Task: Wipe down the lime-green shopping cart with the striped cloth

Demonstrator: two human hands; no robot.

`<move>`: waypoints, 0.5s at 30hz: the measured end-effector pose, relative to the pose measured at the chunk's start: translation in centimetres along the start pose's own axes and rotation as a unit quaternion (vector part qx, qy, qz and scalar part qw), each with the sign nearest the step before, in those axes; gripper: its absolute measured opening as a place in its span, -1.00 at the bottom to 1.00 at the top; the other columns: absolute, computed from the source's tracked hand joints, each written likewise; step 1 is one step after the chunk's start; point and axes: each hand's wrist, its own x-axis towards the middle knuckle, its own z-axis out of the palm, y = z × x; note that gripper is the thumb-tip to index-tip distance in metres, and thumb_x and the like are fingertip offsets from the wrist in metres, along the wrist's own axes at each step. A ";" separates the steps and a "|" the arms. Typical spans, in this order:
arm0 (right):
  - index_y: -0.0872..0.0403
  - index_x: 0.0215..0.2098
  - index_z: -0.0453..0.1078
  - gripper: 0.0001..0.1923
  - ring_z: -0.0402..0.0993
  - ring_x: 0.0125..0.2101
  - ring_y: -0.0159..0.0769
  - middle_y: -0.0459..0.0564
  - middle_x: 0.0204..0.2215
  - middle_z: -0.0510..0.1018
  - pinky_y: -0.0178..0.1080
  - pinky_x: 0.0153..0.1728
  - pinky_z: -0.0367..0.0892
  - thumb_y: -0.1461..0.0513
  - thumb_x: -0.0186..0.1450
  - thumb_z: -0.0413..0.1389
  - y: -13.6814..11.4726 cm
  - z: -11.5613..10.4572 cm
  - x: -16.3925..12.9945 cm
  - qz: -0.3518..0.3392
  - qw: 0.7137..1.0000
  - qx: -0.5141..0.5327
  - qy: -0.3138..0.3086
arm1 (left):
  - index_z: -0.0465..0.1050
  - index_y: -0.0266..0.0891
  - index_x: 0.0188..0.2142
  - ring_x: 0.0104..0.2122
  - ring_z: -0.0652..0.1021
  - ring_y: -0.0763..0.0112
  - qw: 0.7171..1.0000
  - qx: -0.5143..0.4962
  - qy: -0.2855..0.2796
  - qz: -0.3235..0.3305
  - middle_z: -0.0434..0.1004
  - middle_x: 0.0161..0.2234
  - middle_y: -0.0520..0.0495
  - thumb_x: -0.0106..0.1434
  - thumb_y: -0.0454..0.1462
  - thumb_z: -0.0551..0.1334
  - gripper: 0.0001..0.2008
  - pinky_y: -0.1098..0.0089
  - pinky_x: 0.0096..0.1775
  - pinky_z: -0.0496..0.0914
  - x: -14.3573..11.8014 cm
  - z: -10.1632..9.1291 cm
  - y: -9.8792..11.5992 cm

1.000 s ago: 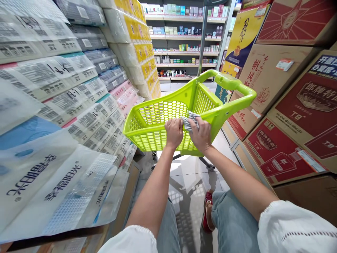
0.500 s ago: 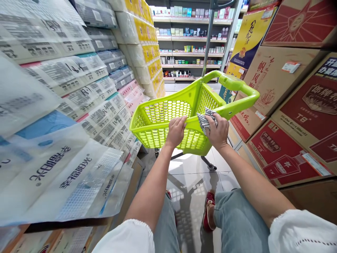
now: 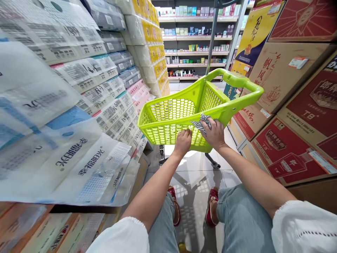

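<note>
A lime-green plastic shopping cart (image 3: 168, 114) stands in the aisle ahead of me, its basket empty. My left hand (image 3: 183, 140) grips the near rim of the basket. My right hand (image 3: 216, 133) presses a grey striped cloth (image 3: 202, 123) against the same rim, just right of the left hand. The cart's handle (image 3: 237, 81) curves up at the far right side. My legs in jeans and red shoes show below.
Stacked tissue and paper packs (image 3: 79, 91) wall the left side. Cardboard liquor cartons (image 3: 295, 105) are piled on the right. Shelves of small goods (image 3: 195, 45) close the aisle's far end. A glossy tiled floor (image 3: 195, 175) runs between.
The right hand with the cloth slid right along the rim, then back left and lower. The left hand stayed on the rim. The view shifted so the cart sits further right.
</note>
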 end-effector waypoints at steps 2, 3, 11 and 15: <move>-0.08 0.10 0.32 -0.60 0.19 -0.10 -0.12 0.08 0.09 0.34 -0.09 -0.10 0.11 0.11 0.29 0.01 0.0 -0.2 0.3 -0.005 1.000 0.008 -0.014 | 0.29 -0.32 0.10 -0.01 0.42 0.13 1.000 0.008 -0.009 -0.004 0.39 0.04 -0.32 0.33 -0.40 -0.06 -0.62 0.14 -0.07 0.31 0.3 0.4 0.4; -0.07 0.08 0.34 -0.61 0.20 -0.11 -0.13 0.07 0.08 0.35 -0.11 -0.11 0.11 0.12 0.29 0.02 0.0 -0.3 0.6 -0.006 1.000 0.013 -0.015 | 0.28 -0.33 0.10 -0.01 0.41 0.12 1.000 0.009 -0.010 -0.007 0.39 0.05 -0.33 0.33 -0.41 -0.06 -0.61 0.14 -0.06 0.31 0.5 0.6 0.6; 0.00 0.00 0.38 -0.65 0.21 -0.16 -0.15 0.09 0.02 0.39 -0.14 -0.17 0.09 0.11 0.28 0.03 -0.5 2.5 -0.2 -0.020 0.998 0.029 -0.059 | 0.47 -0.32 -0.20 -0.11 0.42 0.09 0.999 -0.022 -0.015 -0.035 0.47 -0.19 -0.28 0.28 -0.43 0.01 -0.74 0.17 -0.12 0.31 2.3 1.6 0.0; 0.04 -0.11 0.41 -0.74 0.24 -0.21 -0.21 0.08 -0.04 0.43 -0.15 -0.23 0.06 0.19 0.35 -0.06 -1.6 5.4 -2.8 -0.089 0.991 0.030 -0.093 | 0.49 -0.29 -0.24 -0.13 0.40 0.15 0.998 -0.055 -0.008 -0.020 0.46 -0.20 -0.23 0.28 -0.41 0.03 -0.75 0.23 -0.11 0.31 2.6 2.0 -1.3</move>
